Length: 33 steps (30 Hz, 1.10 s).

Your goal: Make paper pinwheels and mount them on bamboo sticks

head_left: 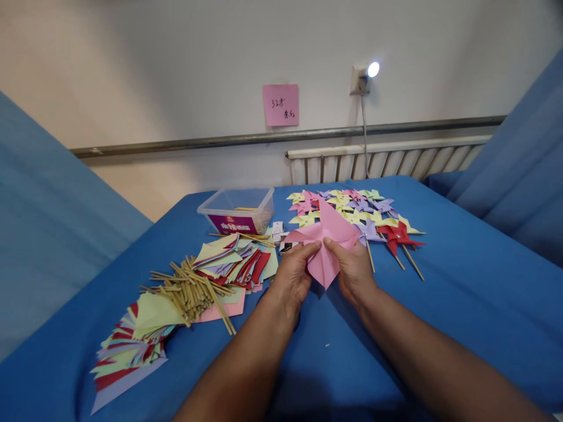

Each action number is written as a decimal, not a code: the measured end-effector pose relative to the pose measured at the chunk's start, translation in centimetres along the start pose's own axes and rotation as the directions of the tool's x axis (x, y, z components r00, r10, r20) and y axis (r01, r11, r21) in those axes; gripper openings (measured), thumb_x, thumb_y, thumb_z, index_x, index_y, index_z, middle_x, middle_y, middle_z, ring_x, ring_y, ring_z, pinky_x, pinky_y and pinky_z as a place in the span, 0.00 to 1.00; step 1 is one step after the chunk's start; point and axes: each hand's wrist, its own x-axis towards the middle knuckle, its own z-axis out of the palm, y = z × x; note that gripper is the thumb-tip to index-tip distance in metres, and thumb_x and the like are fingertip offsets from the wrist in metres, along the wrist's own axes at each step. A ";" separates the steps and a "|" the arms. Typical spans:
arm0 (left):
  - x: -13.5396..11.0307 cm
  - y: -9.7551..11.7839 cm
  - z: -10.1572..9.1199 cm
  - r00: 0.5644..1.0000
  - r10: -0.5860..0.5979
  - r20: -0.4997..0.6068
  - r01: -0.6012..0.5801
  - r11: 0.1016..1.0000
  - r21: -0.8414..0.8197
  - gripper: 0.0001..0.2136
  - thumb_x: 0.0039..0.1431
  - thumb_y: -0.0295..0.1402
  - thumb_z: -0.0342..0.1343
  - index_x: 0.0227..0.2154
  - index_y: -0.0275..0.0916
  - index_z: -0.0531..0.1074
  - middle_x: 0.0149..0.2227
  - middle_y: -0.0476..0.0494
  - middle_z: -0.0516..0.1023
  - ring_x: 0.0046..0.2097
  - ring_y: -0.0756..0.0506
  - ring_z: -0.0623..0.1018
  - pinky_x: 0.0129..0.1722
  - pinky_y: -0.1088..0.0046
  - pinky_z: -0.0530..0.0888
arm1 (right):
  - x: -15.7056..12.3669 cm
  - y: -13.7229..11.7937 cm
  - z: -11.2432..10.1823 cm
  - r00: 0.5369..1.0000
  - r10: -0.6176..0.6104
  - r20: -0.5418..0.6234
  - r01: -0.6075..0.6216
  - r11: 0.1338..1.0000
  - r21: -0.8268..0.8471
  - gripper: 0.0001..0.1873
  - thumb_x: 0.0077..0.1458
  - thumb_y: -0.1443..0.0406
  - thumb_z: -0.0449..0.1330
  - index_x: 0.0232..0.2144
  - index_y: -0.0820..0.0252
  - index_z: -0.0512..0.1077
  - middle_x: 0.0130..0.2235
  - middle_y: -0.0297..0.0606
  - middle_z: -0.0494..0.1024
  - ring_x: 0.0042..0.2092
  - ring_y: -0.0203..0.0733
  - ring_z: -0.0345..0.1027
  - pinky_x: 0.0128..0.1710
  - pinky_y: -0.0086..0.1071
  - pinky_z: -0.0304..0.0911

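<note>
A pink paper pinwheel (pixel 326 264) is held up over the table, its pointed blades spread out. My left hand (pixel 295 274) grips its left side, with the thumb pressed near the middle. On the other side my right hand (pixel 355 271) pinches the same paper, its thumb also close to the centre. Most of my fingers are hidden behind the sheet. No stick shows on this pinwheel. Behind it lie several finished pinwheels in yellow, pink, purple and green, with a red pinwheel (pixel 398 234) on a stick at the front right.
A blue cloth (pixel 461 305) covers the table. To the left lie a pile of wooden sticks (pixel 191 293), a stack of coloured paper (pixel 233 261) and a fanned paper stack (pixel 132 346). A clear plastic box (pixel 264 212) and small boxes (pixel 278 228) stand at the back.
</note>
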 end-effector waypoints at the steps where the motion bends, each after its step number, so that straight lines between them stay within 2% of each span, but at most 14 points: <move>1: 0.0 0.0 0.0 1.000 0.005 0.002 -0.005 1.000 0.006 0.10 0.36 0.22 0.67 0.25 0.32 0.74 0.26 0.43 0.79 0.28 0.48 0.77 0.34 0.72 0.74 | 0.0 0.0 0.0 1.000 0.009 0.003 -0.009 1.000 0.007 0.23 0.40 0.67 0.70 0.42 0.61 0.73 0.41 0.39 0.81 0.43 0.46 0.76 0.47 0.42 0.71; 5: 0.0 0.0 -0.1 0.999 0.049 -0.005 -0.049 0.998 0.048 0.10 0.35 0.23 0.67 0.23 0.32 0.72 0.23 0.44 0.77 0.25 0.49 0.75 0.31 0.73 0.72 | -0.1 -0.1 0.1 0.997 0.058 0.048 -0.059 0.998 0.019 0.24 0.40 0.66 0.70 0.43 0.61 0.73 0.41 0.40 0.81 0.41 0.46 0.76 0.46 0.43 0.71; 7: 0.1 0.1 -0.2 0.997 0.077 -0.017 -0.076 0.995 0.065 0.10 0.35 0.23 0.67 0.23 0.32 0.72 0.22 0.45 0.77 0.24 0.49 0.75 0.29 0.73 0.72 | 0.0 -0.1 0.1 0.996 0.046 0.071 -0.047 0.999 0.012 0.24 0.41 0.66 0.70 0.43 0.61 0.72 0.42 0.40 0.80 0.42 0.46 0.75 0.47 0.44 0.70; 12: 0.8 1.1 -0.8 0.989 0.141 -0.049 -0.140 0.990 0.029 0.10 0.37 0.24 0.67 0.25 0.32 0.73 0.25 0.43 0.79 0.26 0.47 0.77 0.32 0.71 0.74 | 0.1 -0.4 0.0 0.991 -0.093 0.099 0.101 0.992 -0.078 0.18 0.48 0.63 0.66 0.42 0.60 0.70 0.43 0.41 0.79 0.45 0.44 0.73 0.48 0.42 0.67; 15: 1.2 2.1 -1.1 0.988 0.141 -0.067 -0.142 0.990 -0.016 0.09 0.39 0.22 0.65 0.28 0.31 0.75 0.30 0.40 0.81 0.29 0.45 0.79 0.35 0.70 0.75 | 0.2 -0.5 -0.4 0.971 -0.219 0.094 0.234 0.952 -0.198 0.19 0.50 0.63 0.63 0.45 0.58 0.67 0.46 0.42 0.75 0.44 0.41 0.71 0.46 0.40 0.66; 18: 1.1 3.0 -1.1 0.988 0.143 -0.056 -0.147 0.986 -0.074 0.09 0.42 0.21 0.62 0.30 0.31 0.76 0.31 0.40 0.82 0.31 0.45 0.80 0.37 0.71 0.76 | 0.1 -0.4 -0.9 0.925 -0.355 0.139 0.381 0.854 -0.355 0.25 0.49 0.67 0.61 0.50 0.54 0.63 0.53 0.43 0.69 0.46 0.41 0.69 0.44 0.38 0.65; 22: 0.9 3.5 -1.0 0.987 0.151 -0.047 -0.155 0.983 -0.098 0.10 0.43 0.20 0.61 0.32 0.30 0.76 0.31 0.41 0.82 0.30 0.46 0.80 0.36 0.71 0.77 | -0.2 -0.8 -1.2 0.825 -0.481 0.297 0.563 0.657 -0.501 0.27 0.49 0.71 0.58 0.52 0.50 0.63 0.56 0.42 0.65 0.53 0.45 0.64 0.46 0.40 0.65; 25: 0.9 3.5 -1.0 0.989 0.148 -0.024 -0.149 0.985 -0.084 0.10 0.44 0.21 0.62 0.33 0.29 0.76 0.33 0.38 0.82 0.32 0.45 0.80 0.37 0.70 0.77 | -0.4 -1.2 -1.1 0.744 -0.503 0.439 0.666 0.508 -0.546 0.24 0.48 0.74 0.56 0.48 0.51 0.67 0.57 0.42 0.62 0.59 0.48 0.58 0.52 0.46 0.62; 27: 0.9 3.5 -1.1 0.992 0.128 -0.010 -0.128 0.989 -0.078 0.10 0.44 0.21 0.61 0.34 0.29 0.76 0.33 0.37 0.82 0.32 0.44 0.80 0.38 0.70 0.77 | -0.5 -1.3 -1.0 0.703 -0.499 0.507 0.710 0.449 -0.542 0.23 0.48 0.75 0.55 0.45 0.51 0.70 0.57 0.41 0.61 0.60 0.48 0.56 0.56 0.49 0.58; 33: 0.8 3.7 -1.1 0.993 0.117 -0.007 -0.117 0.991 -0.067 0.09 0.44 0.21 0.61 0.32 0.29 0.76 0.32 0.38 0.81 0.31 0.45 0.79 0.36 0.71 0.76 | -0.8 -1.8 -0.9 0.637 -0.491 0.594 0.765 0.310 -0.564 0.18 0.47 0.75 0.57 0.38 0.51 0.74 0.62 0.38 0.56 0.63 0.54 0.52 0.57 0.54 0.56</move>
